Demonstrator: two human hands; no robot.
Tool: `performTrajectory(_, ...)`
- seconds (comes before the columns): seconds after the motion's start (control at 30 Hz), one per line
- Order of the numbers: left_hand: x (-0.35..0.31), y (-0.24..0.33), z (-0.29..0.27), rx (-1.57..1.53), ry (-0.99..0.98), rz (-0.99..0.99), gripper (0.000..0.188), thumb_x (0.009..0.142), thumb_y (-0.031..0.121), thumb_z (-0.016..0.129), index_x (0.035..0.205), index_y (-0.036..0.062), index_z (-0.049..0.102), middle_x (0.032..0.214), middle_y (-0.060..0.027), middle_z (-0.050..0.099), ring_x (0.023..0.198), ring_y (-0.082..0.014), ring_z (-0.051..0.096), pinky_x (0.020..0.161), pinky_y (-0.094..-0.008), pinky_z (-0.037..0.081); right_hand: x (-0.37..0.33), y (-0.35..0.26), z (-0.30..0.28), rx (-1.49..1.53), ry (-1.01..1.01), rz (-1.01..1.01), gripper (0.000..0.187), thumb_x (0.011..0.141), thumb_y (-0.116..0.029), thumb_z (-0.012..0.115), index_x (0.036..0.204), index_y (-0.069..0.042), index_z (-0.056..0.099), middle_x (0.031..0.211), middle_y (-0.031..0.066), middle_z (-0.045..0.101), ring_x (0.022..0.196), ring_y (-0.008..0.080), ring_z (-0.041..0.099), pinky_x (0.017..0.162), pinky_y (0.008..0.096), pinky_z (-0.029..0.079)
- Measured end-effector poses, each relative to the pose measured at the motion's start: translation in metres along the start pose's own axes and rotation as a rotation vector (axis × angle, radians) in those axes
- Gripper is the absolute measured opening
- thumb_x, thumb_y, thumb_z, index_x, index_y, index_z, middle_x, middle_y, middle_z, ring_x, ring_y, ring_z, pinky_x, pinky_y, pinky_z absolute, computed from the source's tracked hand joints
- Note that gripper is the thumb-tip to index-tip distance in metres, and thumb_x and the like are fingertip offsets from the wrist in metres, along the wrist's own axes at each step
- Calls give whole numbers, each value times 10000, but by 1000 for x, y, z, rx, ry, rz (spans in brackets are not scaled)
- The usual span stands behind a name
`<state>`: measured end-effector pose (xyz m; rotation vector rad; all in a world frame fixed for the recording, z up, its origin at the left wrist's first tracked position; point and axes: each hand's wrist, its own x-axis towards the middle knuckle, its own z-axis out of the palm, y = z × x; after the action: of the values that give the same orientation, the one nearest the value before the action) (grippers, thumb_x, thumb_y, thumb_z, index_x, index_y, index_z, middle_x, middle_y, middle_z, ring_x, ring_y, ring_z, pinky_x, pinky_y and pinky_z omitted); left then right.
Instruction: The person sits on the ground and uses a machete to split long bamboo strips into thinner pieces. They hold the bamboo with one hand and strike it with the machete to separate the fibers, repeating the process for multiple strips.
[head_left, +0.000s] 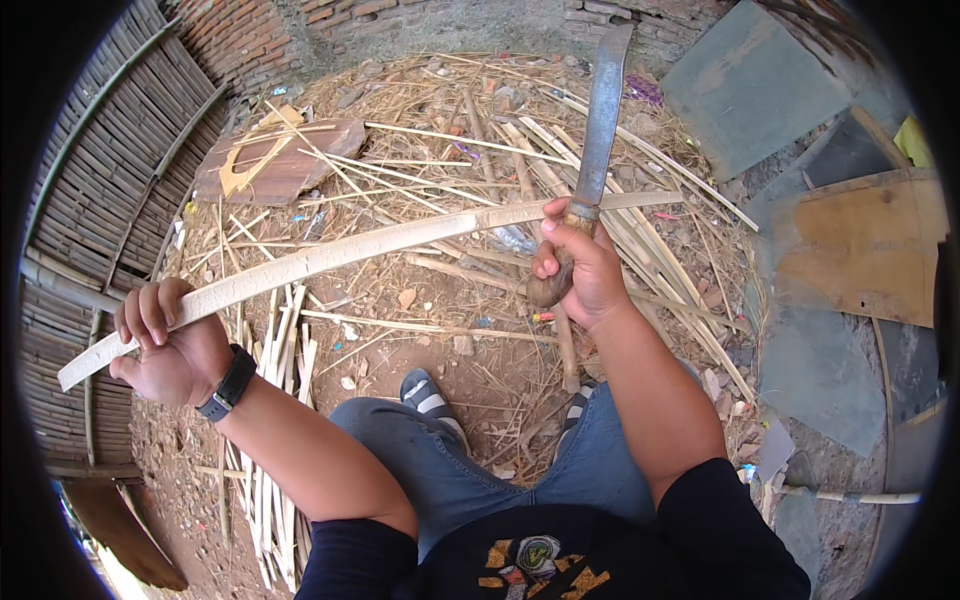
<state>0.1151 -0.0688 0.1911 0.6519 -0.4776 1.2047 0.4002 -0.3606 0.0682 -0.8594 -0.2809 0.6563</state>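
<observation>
Above the person's knees, the left hand point(172, 345) grips one end of a long bamboo strip point(350, 252). The right hand point(580, 270) grips a big knife point(603, 125), blade up, touching the strip.

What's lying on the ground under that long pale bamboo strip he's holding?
Under the bamboo strip lie loose bamboo slivers, bare dirt and small scraps. The left hand covers part of the strip itself.

Left hand point(170, 345) fisted out at the side — right hand point(580, 265) clenched, raised ahead.
</observation>
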Motion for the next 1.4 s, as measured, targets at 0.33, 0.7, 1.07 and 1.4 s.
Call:
performTrajectory(0.33, 2, -68, -10, 1063, 940, 248, 512, 1086, 315, 485, 1461, -25, 411, 1480, -209, 483, 1368, -300, 484, 1173, -498, 355, -2, -23, -8, -105, 281, -252, 311, 902, -83, 714, 1175, -33, 574, 850, 54, 599, 581, 135, 568, 548, 301, 478)
performTrajectory(0.7, -71, -166, 48, 1905, -1008, -332, 944, 621, 437, 956, 1373, 31, 553, 1321, -239, 609, 1201, -432, 608, 1001, -492, 518, -18, -8, 15, -598, 221, -346, 288, 895, -135, 750, 1148, -24, 665, 879, 28, 674, 730, 97, 612, 678, 290, 511)
performTrajectory(1.07, -90, -161, -14, 1908, -813, -666, 396, 928, 391, 737, 815, 26, 631, 640, -183, 626, 617, -390, 652, 573, -476, 497, -11, -14, -3, -796, -57, -217, 319, 898, -205, 766, 1162, -50, 676, 895, 92, 722, 800, 156, 669, 768, 320, 524)
performTrajectory(1.4, -73, -147, -24, 1962, -651, -338, 374, 873, 273, 775, 723, 8, 559, 614, -183, 564, 566, -365, 548, 549, -434, 438, -9, -33, -6, -1640, -123, -306, 349, 858, -247, 757, 1120, -41, 653, 831, 187, 708, 810, 410, 695, 693, 499, 531)
